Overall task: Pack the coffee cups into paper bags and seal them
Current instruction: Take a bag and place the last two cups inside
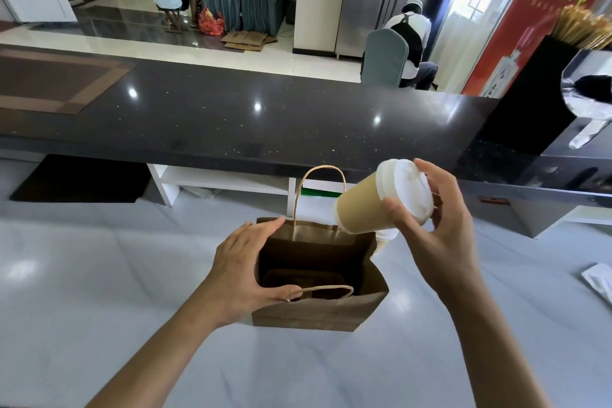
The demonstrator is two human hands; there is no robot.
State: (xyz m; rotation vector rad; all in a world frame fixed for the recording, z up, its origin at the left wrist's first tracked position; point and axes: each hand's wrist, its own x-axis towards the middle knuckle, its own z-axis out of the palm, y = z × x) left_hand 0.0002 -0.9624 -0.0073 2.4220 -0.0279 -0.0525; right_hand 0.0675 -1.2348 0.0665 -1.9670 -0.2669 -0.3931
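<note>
While the brown kraft paper bag with twisted paper handles [318, 278] stands upright and open on the pale grey worktop [99, 275], the task is judged to be at an early stage: no cup is seen inside it yet. At nine o'clock of the bag, its left edge is steadied by the left hand [245, 268], fingers spread and fairly straight along the rim and the thumb near the front handle, so that the mouth is kept wide; nothing is grasped in a closed fist. A dark, flat insert, perhaps a cup carrier, is made out at the bottom of the bag, though its form cannot be told for certain. At one o'clock of the bag, just above its far right corner, a tan paper coffee cup with a white plastic lid [381, 199] is held tilted, base toward the bag mouth and lid toward the camera. It is grasped at the lid end by the right hand [437, 228], fingers and thumb curled round it. A second cup [385, 237] appears partly hidden directly below the first, beside the bag's right wall. Lowering the cups into the bag, folding the top and sealing are all judged to be left.
</note>
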